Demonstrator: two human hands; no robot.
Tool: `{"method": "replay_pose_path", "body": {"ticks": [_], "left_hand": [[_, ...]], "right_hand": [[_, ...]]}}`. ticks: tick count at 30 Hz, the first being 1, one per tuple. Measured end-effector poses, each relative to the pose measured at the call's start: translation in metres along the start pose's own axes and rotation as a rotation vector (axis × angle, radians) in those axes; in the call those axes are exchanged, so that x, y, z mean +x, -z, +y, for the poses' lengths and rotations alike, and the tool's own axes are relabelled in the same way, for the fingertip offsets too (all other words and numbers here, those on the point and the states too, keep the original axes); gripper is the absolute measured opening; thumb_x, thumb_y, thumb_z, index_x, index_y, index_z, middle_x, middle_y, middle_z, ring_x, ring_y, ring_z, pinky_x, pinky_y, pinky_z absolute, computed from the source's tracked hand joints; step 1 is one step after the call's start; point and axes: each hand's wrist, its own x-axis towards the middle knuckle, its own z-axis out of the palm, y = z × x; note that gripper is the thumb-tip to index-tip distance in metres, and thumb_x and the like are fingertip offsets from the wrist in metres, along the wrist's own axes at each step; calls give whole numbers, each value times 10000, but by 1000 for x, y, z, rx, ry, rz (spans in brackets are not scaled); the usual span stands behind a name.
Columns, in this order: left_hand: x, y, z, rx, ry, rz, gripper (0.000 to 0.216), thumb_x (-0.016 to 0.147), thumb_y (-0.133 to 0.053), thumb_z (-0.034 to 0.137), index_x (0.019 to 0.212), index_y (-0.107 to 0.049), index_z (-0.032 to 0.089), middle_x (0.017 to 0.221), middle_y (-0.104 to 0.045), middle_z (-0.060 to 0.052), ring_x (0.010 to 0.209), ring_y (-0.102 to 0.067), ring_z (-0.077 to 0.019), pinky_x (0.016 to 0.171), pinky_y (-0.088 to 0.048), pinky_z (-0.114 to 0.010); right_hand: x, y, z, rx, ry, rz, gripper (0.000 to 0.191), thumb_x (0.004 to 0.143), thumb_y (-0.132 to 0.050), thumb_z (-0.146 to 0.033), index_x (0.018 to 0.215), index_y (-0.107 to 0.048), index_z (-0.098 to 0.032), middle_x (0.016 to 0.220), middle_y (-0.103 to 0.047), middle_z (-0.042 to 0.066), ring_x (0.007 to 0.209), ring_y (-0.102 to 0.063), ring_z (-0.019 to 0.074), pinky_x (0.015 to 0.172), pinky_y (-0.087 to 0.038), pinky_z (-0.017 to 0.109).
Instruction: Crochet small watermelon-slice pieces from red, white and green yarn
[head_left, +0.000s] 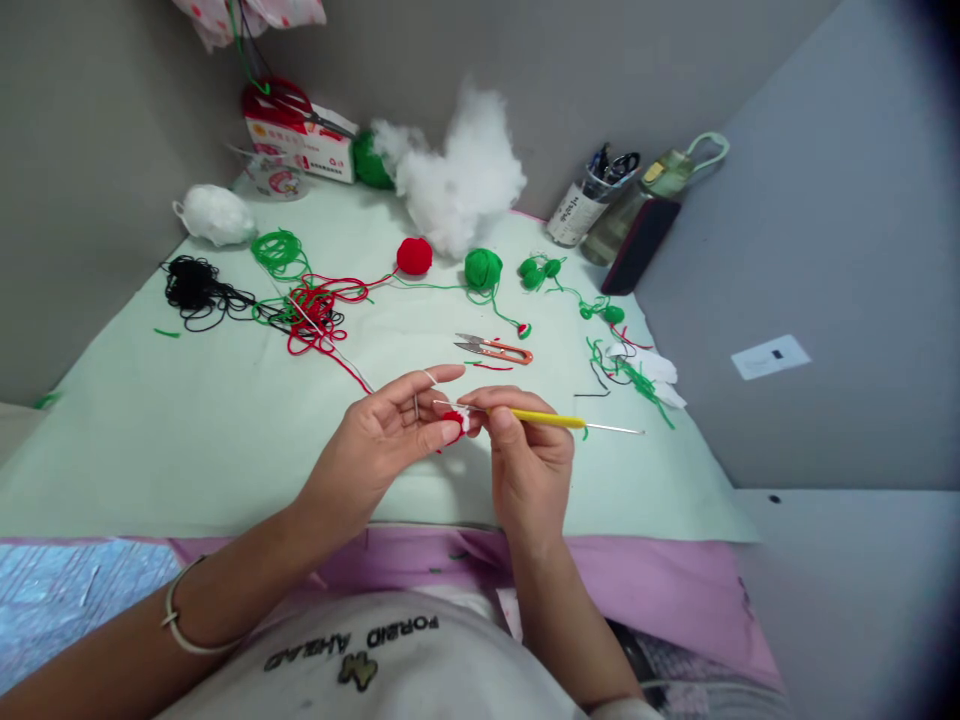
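Note:
Between the thumb and fingers of my left hand (pixel 390 420) is a small red and white crochet piece (pixel 456 422). White yarn loops over the raised forefinger of that hand. My right hand (pixel 531 450) grips a crochet hook (pixel 547 416) by its yellow handle, pen-like, with a metal hook at either end. The hook's left tip lies at the white edge of the piece; whether it passes through a stitch is too small to tell. Just beyond both hands lie thread snips (pixel 495 348) with orange handles. Red and white strands (pixel 349 370) run from the yarn tangle to my left hand.
Red (pixel 414 256) and green yarn balls (pixel 483 269) sit mid-table before white stuffing (pixel 469 170). Black yarn (pixel 191 285) and a white ball (pixel 217 215) lie left. A pen cup (pixel 576 208), bottle (pixel 664 185) and dark phone-like slab (pixel 641 245) stand back right, near green scraps (pixel 649 385).

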Motion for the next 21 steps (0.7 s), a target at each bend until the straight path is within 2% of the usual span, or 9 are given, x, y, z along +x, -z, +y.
{"method": "replay_pose_path", "body": {"ticks": [2,5,7,12,16,21], "left_hand": [[1,3,0,49,-3,3,439,791,-889,259,1220,-795,252,857,-700,0,812,-653,-138,785,-542,-255],[1,5,1,113,9,9,365,823,-867,298,1183,-815,279,881,-680,16,581,-554,-59,580,-464,-212],[1,6,2,97,23,-12,328,842,-849,311,1168,-818,288,883,-669,30,484,-495,-28,528,-435,-219],[-1,5,7,-13,89,-72,326,895,-788,290,1219,-790,249,742,-676,23,618,-625,-102,680,-510,-247],[-3,4,8,2,67,-59,325,891,-794,280,1214,-789,245,834,-691,15,679,-639,-110,705,-499,-254],[-3,4,8,36,5,-41,372,856,-829,266,1224,-775,245,848,-685,24,689,-656,-121,734,-525,-280]], "right_hand": [[1,2,0,37,-29,-1,147,973,-678,-345,951,-766,-229,933,-788,52,722,-692,153,684,-607,313],[3,2,0,88,-60,10,149,978,-665,-338,933,-744,-220,906,-788,52,675,-680,138,660,-601,296],[5,2,-1,109,-69,5,161,984,-651,-352,922,-720,-220,877,-783,47,639,-667,131,641,-598,291],[8,4,-5,161,-59,-51,201,1016,-612,-366,908,-686,-214,837,-791,43,619,-673,131,610,-596,280],[4,9,-10,95,-16,-77,185,1031,-601,-344,940,-698,-215,891,-802,46,678,-703,143,646,-606,299],[-1,9,-16,-44,127,-44,171,1040,-576,-253,992,-737,-224,944,-783,44,733,-718,149,666,-615,317]]}}
